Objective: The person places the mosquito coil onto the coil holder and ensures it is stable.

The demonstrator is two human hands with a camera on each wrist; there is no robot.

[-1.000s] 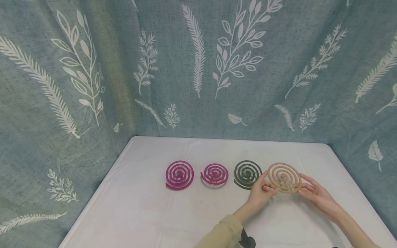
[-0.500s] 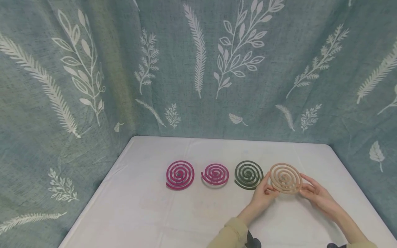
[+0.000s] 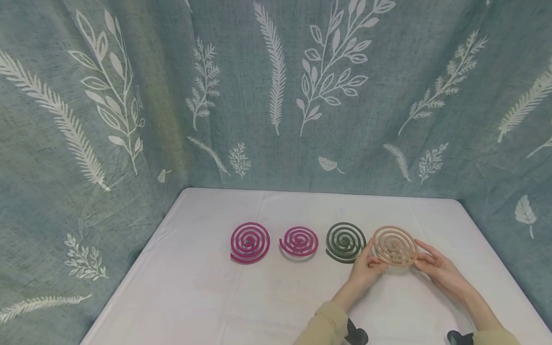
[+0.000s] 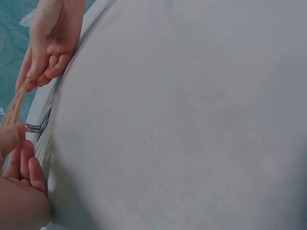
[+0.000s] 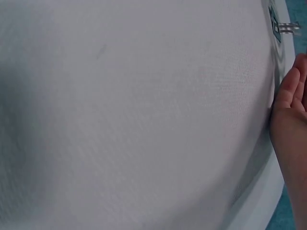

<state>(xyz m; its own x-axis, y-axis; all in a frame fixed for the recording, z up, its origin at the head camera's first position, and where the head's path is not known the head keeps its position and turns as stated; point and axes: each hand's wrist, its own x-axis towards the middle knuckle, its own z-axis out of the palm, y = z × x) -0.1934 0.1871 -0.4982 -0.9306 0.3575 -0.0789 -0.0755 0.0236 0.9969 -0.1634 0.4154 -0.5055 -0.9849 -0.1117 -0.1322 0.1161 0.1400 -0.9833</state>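
Both hands hold a tan mosquito coil (image 3: 394, 228) between them at the right side of the table, in the head view. My left hand (image 3: 366, 270) pinches its left rim between thumb and fingers. At the opposite rim, the right hand (image 3: 441, 270) pinches it the same way. The left wrist view catches this coil (image 4: 15, 103) nearly edge-on, stretched between the two hands. In the right wrist view only part of the right hand (image 5: 293, 91) shows, with the coil out of frame. Just left of the left fingers lies a dark green coil (image 3: 328, 239).
Two magenta coils, one larger (image 3: 232, 243) and one smaller (image 3: 316, 243), lie in the same row farther left. White cloth covers the table (image 3: 181, 287). A patterned blue-green curtain (image 3: 241, 105) hangs behind it. A small shiny metal piece (image 4: 32, 128) shows near the left fingers.
My left hand and sleeve have shifted slightly right, and the right forearm has drawn a little left. The tan coil stays in nearly the same place, held by both hands.
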